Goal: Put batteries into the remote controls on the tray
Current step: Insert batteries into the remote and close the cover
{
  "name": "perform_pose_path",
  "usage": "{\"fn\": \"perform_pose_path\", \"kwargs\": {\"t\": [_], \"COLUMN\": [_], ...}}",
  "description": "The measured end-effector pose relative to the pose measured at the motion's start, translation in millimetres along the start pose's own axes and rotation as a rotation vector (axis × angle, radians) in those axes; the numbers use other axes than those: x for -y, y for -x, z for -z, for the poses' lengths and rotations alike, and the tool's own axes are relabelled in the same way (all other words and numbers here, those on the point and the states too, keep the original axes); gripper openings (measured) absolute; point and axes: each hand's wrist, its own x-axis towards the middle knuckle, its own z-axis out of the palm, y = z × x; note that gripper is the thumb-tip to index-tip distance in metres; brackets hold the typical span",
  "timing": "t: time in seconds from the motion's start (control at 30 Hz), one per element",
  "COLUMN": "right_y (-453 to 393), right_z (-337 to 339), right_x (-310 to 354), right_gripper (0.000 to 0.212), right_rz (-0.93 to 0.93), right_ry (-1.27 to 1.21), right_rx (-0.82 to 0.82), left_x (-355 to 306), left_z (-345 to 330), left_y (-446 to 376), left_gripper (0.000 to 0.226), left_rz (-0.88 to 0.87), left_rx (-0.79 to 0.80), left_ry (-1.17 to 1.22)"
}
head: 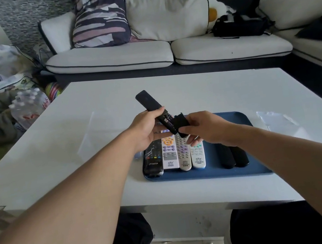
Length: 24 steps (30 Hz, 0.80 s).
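Right hand [205, 130] pinches battery cover [181, 124]; left hand [146, 130] grips black remote [150, 105] mid-body. Light, rigid, slick plastic; hold its sides.

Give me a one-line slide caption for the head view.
Left hand holds a slim black remote above the blue tray while right hand grips its black battery cover.

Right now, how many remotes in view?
7: one black remote in the left hand; four side by side at the tray's left; two black at right. None visibly hidden.

Black remote [152, 163] — lettering, perhaps "JTHTP".
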Motion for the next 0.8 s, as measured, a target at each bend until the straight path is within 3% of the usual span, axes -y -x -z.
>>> {"fn": "perform_pose_path", "kwargs": {"t": [0.13,0.43,0.8], "right_y": [0.3,0.9,0.6], "right_z": [0.7,5.8,10.3], "right_x": [1.0,-3.4,-11.2], "right_gripper": [0.022,0.043,0.031], "right_rz": [0.024,-0.084,-0.115], "right_ry": [-0.126,-0.163,-0.127], "right_rx": [-0.039,-0.084,-0.023], "left_x": [-0.6,5.3,6.5], "left_z": [-7.0,-14.4,-16.6], "left_y": [-0.2,-1.5,-7.0], "left_gripper": [0.012,0.041,0.031], "left_rz": [-0.026,-0.064,-0.062], "left_rx": [0.012,0.03,-0.009], "left_ry": [-0.044,-0.115,-0.097]}}
